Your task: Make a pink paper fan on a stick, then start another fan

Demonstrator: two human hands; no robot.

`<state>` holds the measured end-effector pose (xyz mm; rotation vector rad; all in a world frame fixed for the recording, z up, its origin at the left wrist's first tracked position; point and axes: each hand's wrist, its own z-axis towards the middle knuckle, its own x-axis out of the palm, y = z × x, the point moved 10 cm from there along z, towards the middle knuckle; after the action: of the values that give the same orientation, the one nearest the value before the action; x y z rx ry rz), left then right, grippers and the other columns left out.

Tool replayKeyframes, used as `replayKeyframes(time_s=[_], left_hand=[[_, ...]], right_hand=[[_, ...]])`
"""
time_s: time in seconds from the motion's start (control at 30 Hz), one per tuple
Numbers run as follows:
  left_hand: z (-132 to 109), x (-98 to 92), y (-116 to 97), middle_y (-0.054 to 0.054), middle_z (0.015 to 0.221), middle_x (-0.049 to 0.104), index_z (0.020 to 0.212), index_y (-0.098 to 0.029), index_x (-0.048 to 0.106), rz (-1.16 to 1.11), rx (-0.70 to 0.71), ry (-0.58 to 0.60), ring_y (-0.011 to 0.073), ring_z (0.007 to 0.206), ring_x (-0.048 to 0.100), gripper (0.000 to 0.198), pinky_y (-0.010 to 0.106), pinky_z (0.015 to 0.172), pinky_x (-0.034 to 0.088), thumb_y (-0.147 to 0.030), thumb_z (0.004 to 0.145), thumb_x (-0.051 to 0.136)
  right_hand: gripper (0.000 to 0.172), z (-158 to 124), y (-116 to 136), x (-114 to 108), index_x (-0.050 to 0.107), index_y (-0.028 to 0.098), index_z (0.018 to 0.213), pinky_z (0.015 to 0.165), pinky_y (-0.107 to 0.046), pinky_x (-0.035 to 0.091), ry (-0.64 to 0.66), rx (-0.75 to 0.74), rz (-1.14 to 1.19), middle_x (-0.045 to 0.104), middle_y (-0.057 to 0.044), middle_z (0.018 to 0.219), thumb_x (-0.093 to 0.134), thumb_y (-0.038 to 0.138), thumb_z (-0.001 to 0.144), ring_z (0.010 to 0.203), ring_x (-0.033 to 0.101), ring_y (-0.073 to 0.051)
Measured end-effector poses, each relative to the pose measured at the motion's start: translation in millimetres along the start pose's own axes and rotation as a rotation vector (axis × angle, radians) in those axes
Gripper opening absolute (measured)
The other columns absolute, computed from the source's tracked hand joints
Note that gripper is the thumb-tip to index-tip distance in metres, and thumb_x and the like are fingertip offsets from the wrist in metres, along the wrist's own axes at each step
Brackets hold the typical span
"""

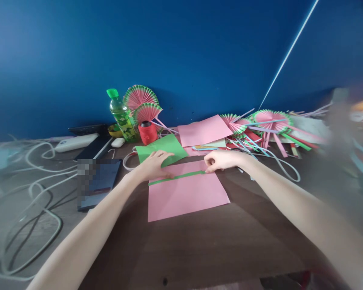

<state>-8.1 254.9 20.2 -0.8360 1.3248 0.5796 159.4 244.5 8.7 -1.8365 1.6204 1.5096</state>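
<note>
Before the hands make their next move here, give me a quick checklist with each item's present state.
1. Left hand at the green strip: ok, thumb side beside it.
2. Right hand at the strip's right part: ok, fingertips there.
3. Strip lying across the near pink sheet: ok, roughly parallel to the near edge.
4. Strip fixed to the sheet: cannot tell.
5. Green sheet clear of the left hand: not ok, the hand overlaps it in this view.
6. Bottle capped: ok, green cap on.
</note>
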Motion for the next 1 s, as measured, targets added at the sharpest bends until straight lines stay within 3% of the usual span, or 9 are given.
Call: replayKeyframes(time_s=[1.0], left_hand=[[1.0, -1.4, -2.6, 0.007, 0.124, 0.049, 0.128, -0.024, 0.041, 0.066, 0.012, -0.011, 0.0274, 0.114, 0.042, 0.077, 0.038, 0.096, 0.031, -0.057, 0.062, 0.063]], right_hand=[[0.016, 2.6, -9.3, -0.9, 0.050, 0.018, 0.068, 0.050, -0.022, 0.034, 0.037, -0.037, 0.017, 0.054, 0.001, 0.066, 0.058, 0.032, 0.068, 0.053, 0.048, -0.009]])
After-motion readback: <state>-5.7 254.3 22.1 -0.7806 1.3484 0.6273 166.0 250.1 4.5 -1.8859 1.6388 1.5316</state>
